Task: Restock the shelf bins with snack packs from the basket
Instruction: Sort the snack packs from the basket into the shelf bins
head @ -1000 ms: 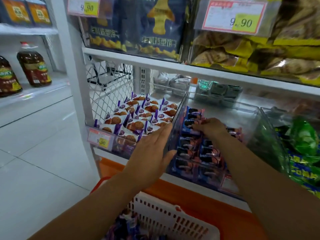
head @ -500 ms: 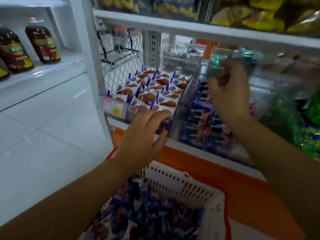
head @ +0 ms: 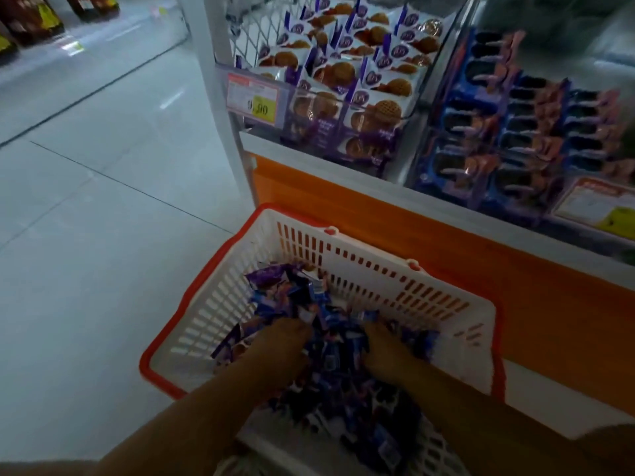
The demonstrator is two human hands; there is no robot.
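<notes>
1. Snack packs [head: 338, 365]: crinkly blue-purple wrappers, heaped in a slotted white plastic basket [head: 378, 269] with a red rim.
2. Left hand [head: 280, 348], right hand [head: 386, 352]: sunk in the heap, fingertips buried; grip impossible to tell.
3. Above: clear rectangular shelf bins [head: 426, 73], glossy packs in rows.

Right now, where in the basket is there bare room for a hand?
The basket shows bare white by its left wall and far right corner, beside the snack packs. The middle is crowded: left hand and right hand dig there.
</notes>
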